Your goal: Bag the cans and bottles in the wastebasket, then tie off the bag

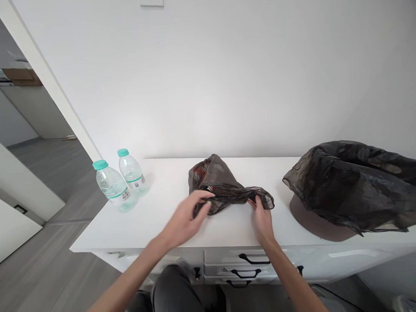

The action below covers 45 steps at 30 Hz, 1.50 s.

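A thin black plastic bag [225,180] lies on the white cabinet top [162,226], with something reddish showing through its left part. My right hand [262,218] is closed around the gathered, twisted end of the bag at its right side. At the bag's lower left edge is my left hand [188,218], slightly blurred, its thumb and fingers apart in a curve, with nothing seen held between them.
Two clear bottles with teal caps, one in front [111,183] and one behind [131,171], stand at the left. A brownish bin [316,220] lined with a black bag [359,187] stands at the right. Black-handled drawers [254,259] are below.
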{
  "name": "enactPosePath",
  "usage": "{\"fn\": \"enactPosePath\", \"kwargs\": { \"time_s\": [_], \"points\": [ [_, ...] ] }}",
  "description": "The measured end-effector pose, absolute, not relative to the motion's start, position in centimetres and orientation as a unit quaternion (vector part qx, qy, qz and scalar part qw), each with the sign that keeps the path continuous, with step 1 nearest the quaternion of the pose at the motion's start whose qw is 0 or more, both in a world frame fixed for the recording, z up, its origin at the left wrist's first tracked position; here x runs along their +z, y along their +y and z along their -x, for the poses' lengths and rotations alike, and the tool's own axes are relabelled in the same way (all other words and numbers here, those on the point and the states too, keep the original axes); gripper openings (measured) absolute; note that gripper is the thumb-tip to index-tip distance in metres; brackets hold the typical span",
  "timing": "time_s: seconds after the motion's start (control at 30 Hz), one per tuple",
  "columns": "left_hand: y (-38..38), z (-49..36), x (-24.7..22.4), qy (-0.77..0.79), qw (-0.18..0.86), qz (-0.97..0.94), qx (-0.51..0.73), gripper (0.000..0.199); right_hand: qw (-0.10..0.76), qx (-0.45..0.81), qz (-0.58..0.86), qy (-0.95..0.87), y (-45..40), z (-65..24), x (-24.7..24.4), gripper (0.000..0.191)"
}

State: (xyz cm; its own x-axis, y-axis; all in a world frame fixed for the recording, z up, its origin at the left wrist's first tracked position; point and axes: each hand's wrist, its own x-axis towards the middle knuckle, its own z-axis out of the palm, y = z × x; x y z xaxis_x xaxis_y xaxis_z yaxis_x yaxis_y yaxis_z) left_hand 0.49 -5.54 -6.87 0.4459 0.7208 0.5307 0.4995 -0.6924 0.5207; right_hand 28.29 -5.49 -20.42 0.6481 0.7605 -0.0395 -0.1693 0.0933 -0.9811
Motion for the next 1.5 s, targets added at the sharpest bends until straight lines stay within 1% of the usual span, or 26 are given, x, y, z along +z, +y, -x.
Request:
{"fn": "enactPosePath", "kwargs": {
  "time_s": [0.07, 0.17, 0.3, 0.43, 0.57, 0.63, 0.7, 0.77, 0.8, 0.87, 0.93, 1.03, 1.07, 1.13, 1.23, 1.37, 1.43, 1.5],
  "points": [
    [-5.4, -4.9, -8.9, 0.334, 0.158, -0.869, 0.33, 0.039, 0.692, 0.337, 0.585, -0.256, -5.4, -28.4, -20.3, 0.064],
    [-3.4, -8.5, -11.0, 0.366, 0.105, -0.873, 0.306, 0.039, 0.688, 0.338, 0.584, -0.268, -5.6, -28.1, -19.4, 0.063],
    [0.4, -9.1, -11.5, 0.487, -0.014, -0.829, 0.276, 0.036, 0.675, 0.338, 0.589, -0.29, -6.2, -27.6, -17.9, 0.062],
    [3.1, -8.8, -10.9, 0.56, -0.092, -0.801, 0.19, 0.047, 0.674, 0.331, 0.587, -0.303, -6.4, -27.4, -17.3, 0.061],
    [4.0, -9.1, -10.9, 0.575, -0.116, -0.798, 0.142, 0.054, 0.677, 0.323, 0.587, -0.305, -6.3, -27.4, -17.1, 0.06],
    [3.7, -9.3, -10.9, 0.58, -0.114, -0.796, 0.13, 0.054, 0.68, 0.323, 0.584, -0.304, -6.2, -27.3, -16.9, 0.06],
    [2.7, -9.2, -10.6, 0.574, -0.11, -0.799, 0.143, 0.051, 0.684, 0.326, 0.58, -0.299, -6.2, -27.2, -16.6, 0.06],
    [1.0, -8.7, -10.0, 0.546, -0.083, -0.811, 0.191, 0.048, 0.687, 0.328, 0.579, -0.292, -6.3, -27.2, -16.4, 0.059],
    [-0.2, -8.3, -9.5, 0.523, -0.052, -0.821, 0.222, 0.048, 0.686, 0.328, 0.581, -0.29, -6.3, -27.1, -16.3, 0.059],
    [-2.9, -6.9, -8.7, 0.474, 0.051, -0.835, 0.276, 0.053, 0.684, 0.323, 0.587, -0.288, -6.3, -27.1, -16.3, 0.058],
    [-5.8, -4.9, -8.0, 0.446, 0.185, -0.823, 0.298, 0.063, 0.684, 0.312, 0.593, -0.289, -6.4, -27.0, -16.4, 0.057],
    [-9.4, -1.0, -8.0, 0.45, 0.376, -0.741, 0.327, 0.071, 0.686, 0.298, 0.595, -0.295, -6.5, -27.0, -16.5, 0.057],
    [-10.4, 0.5, -8.3, 0.458, 0.421, -0.702, 0.348, 0.071, 0.684, 0.296, 0.597, -0.298, -6.5, -26.9, -16.5, 0.057],
    [-11.7, 3.6, -8.9, 0.48, 0.477, -0.618, 0.401, 0.071, 0.675, 0.294, 0.607, -0.298, -6.7, -26.9, -16.5, 0.056],
    [-12.7, 7.9, -9.6, 0.512, 0.491, -0.527, 0.468, 0.075, 0.657, 0.306, 0.628, -0.284, -6.9, -26.7, -16.3, 0.052],
    [-13.3, 12.3, -9.5, 0.544, 0.435, -0.491, 0.523, 0.079, 0.653, 0.312, 0.633, -0.275, -7.2, -26.5, -16.4, 0.051],
    [-13.3, 14.1, -9.4, 0.556, 0.42, -0.471, 0.54, 0.075, 0.655, 0.306, 0.631, -0.283, -7.3, -26.6, -16.7, 0.051],
    [-13.2, 15.7, -9.5, 0.569, 0.426, -0.438, 0.55, 0.062, 0.651, 0.3, 0.633, -0.292, -7.3, -26.7, -17.1, 0.051]
  ]
}}
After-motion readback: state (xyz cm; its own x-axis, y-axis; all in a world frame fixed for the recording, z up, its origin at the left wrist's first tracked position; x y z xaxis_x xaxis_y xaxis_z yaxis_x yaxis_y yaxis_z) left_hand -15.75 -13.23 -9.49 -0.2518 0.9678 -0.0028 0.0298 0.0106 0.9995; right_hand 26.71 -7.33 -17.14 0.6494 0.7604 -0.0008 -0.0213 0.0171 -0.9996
